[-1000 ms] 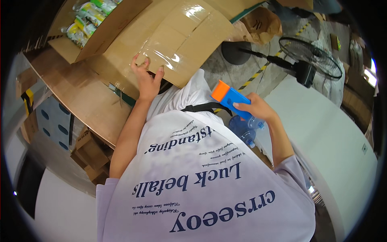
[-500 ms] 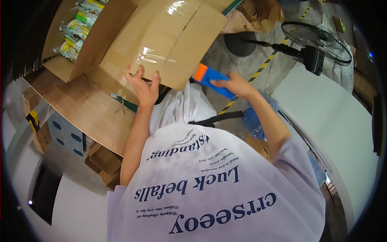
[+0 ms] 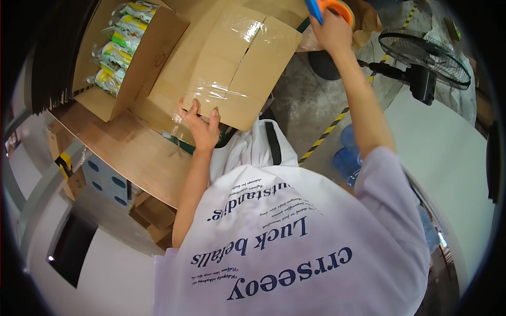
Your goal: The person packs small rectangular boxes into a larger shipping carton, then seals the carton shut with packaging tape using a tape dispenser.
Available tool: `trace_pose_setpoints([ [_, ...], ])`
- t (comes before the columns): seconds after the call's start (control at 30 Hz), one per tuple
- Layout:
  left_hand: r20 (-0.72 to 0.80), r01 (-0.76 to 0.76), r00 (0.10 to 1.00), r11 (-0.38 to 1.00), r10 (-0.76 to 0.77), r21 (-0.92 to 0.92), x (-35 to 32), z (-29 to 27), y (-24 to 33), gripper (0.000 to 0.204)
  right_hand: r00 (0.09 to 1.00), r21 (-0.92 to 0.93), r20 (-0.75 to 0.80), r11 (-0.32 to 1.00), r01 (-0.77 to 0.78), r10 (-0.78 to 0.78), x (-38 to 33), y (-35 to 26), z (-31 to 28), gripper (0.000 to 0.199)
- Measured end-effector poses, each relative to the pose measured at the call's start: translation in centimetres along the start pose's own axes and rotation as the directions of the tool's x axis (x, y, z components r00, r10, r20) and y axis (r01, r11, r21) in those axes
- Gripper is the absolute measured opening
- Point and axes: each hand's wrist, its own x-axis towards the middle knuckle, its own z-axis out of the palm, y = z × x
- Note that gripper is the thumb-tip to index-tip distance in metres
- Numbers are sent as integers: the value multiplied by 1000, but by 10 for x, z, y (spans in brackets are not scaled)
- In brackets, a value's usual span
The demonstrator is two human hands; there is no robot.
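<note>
Your left hand [image 3: 201,125] presses flat on the near edge of the closed cardboard box [image 3: 232,68], fingers spread over glossy clear tape wrapping the corrugated flaps. Your right hand [image 3: 331,30] is clenched around the orange-blue tape dispenser [image 3: 328,7], raised past the box's far corner. An open carton [image 3: 134,58] of green-yellow packets sits just left on the wooden bench [image 3: 126,152]; bare concrete floor [image 3: 305,100] lies to the right.

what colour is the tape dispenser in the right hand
Blue and orange tape dispenser, in the head view.
</note>
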Motion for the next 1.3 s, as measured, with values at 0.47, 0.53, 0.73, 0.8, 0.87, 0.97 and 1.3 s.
trace_pose_setpoints([
  [0.47, 41, 39, 998, 999, -38, -9, -1, 0, 1, 52, 590, 899, 375, -127, -418, 715, -130, -57, 41, 32],
  [0.53, 37, 70, 997, 997, -69, -18, -4, -3, -4, 51, 347, 730, 652, -433, -529, 674, -154, -106, 18, 30],
  [0.73, 12, 61, 998, 997, -60, -55, -5, 2, -4, 54, 633, 620, 684, -746, -242, 363, -159, -164, 74, 43],
  [0.8, -22, 31, 999, 995, -33, -94, -7, 7, -5, 54, 649, 505, 712, -838, -206, 269, -156, -163, 66, 46],
  [0.87, -63, -3, 998, 991, -6, -131, -9, 9, -8, 54, 569, 275, 815, -939, -206, 114, -154, -160, 55, 50],
  [0.97, -40, -90, 995, 994, 87, -61, -3, 13, -9, 54, 469, 376, 846, -907, -188, 254, -158, -145, 123, 52],
  [1.3, -31, 221, 974, 973, -224, -69, 5, -16, 20, 46, 730, 777, 70, 422, -468, 680, -134, -110, 12, 19],
])
